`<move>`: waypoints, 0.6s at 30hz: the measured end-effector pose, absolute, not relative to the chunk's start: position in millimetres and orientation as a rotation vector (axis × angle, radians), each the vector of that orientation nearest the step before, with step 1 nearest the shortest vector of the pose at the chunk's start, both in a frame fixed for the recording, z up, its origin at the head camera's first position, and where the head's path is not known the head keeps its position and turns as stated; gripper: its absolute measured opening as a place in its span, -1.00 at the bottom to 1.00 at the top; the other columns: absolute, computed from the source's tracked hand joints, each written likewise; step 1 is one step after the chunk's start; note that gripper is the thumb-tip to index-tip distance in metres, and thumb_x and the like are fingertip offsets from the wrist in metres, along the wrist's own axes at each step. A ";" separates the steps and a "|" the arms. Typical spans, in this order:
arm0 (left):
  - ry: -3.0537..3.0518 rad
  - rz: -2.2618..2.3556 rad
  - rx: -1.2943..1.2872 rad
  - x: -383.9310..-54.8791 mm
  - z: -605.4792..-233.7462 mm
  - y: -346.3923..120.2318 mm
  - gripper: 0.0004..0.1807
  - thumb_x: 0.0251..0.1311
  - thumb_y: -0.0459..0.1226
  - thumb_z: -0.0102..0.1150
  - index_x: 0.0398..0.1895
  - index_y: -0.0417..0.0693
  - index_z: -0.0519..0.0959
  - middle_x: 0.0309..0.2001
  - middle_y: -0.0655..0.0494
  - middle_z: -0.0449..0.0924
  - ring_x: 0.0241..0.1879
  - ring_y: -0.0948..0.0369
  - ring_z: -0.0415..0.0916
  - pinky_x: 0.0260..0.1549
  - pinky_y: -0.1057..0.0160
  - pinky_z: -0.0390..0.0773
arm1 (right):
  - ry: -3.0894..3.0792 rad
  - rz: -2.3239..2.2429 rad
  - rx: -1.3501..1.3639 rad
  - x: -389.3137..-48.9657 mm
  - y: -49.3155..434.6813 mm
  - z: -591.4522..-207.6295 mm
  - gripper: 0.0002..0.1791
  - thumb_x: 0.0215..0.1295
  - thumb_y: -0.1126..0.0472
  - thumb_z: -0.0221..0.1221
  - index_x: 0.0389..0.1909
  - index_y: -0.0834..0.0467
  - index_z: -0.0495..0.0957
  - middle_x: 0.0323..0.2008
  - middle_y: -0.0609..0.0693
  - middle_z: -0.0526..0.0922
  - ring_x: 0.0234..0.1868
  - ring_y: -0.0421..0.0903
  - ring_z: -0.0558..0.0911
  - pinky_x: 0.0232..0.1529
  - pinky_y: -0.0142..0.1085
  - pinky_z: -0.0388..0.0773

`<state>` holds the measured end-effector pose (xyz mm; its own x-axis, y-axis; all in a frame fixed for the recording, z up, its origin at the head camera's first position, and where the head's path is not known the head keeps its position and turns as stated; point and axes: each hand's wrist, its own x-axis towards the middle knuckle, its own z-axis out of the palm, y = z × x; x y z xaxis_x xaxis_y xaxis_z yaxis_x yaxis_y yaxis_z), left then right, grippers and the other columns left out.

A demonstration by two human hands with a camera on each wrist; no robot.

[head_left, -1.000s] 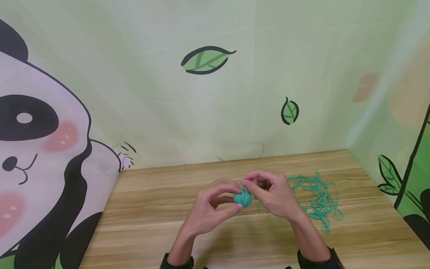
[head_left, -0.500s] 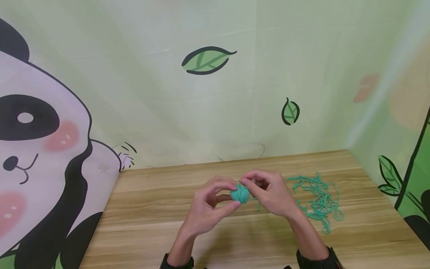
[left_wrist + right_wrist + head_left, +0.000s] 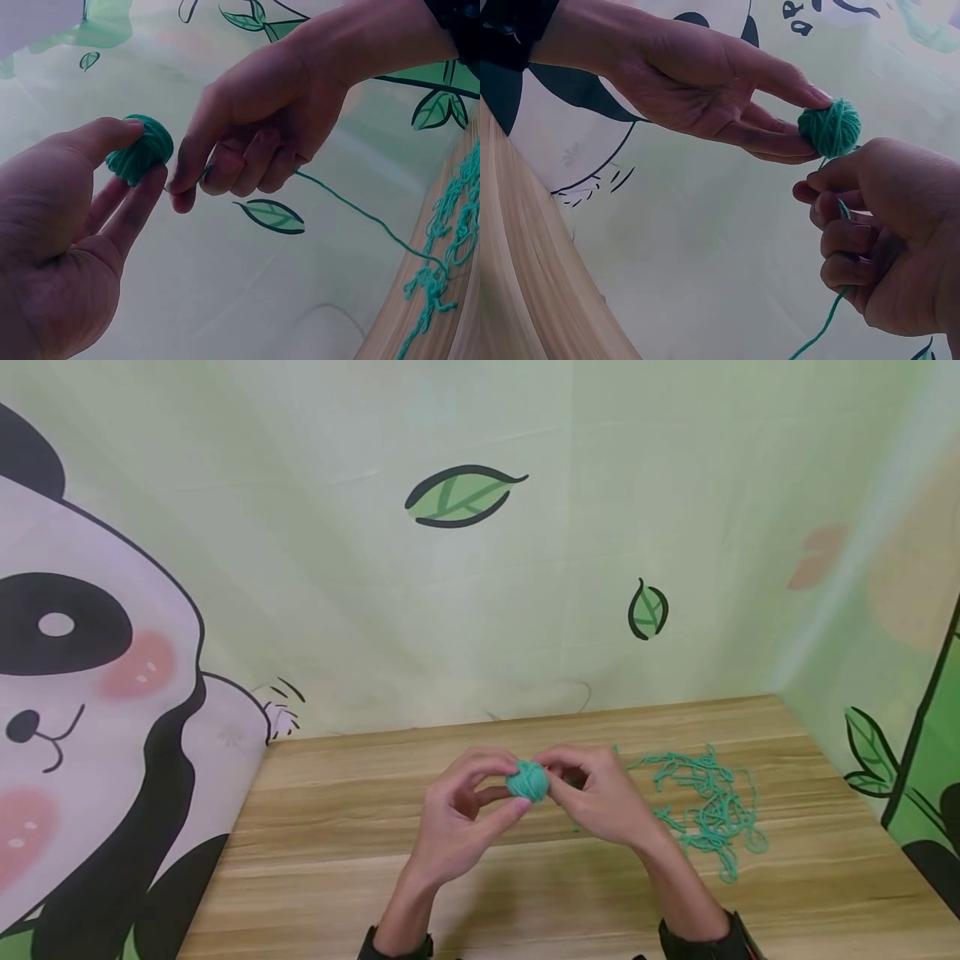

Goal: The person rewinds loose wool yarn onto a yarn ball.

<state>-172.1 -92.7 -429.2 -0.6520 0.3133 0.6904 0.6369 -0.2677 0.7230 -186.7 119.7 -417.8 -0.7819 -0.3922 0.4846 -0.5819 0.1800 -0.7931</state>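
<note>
Behind our wooden counter (image 3: 322, 827) hangs a panda-printed backdrop (image 3: 375, 610). Our left hand (image 3: 457, 827) pinches the yarn ball (image 3: 527, 782) above the counter; our right hand (image 3: 603, 797), just right of it, grips its strand (image 3: 352, 202). Being round, the yarn ball shows no clear long axis; the strand runs rightward through that grip to the yarn pile (image 3: 723, 817), which stretches roughly away from us.

In the right wrist view, dark letter-like marks (image 3: 801, 28) stand on the pale backdrop (image 3: 705, 247), not surely readable.
</note>
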 end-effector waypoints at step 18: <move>-1.718 -1.926 -1.012 -176.0 -426.9 -97.8 -0.58 0.08 -0.75 0.29 0.04 -0.48 0.55 0.06 -0.35 0.52 0.03 -0.11 0.59 -0.06 -0.05 0.75 | -2.343 1.373 1.096 -180.5 113.8 -413.3 -0.79 0.47 0.24 0.23 -0.37 -0.05 0.73 -0.68 -0.28 0.45 -0.69 -0.37 0.33 -0.71 -0.57 0.25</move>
<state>-176.0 -97.8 -426.9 -0.6751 0.1860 0.7139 0.6881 -0.1902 0.7002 -180.5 113.8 -413.3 -0.7006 -0.4930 0.5158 -0.6910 0.2885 -0.6628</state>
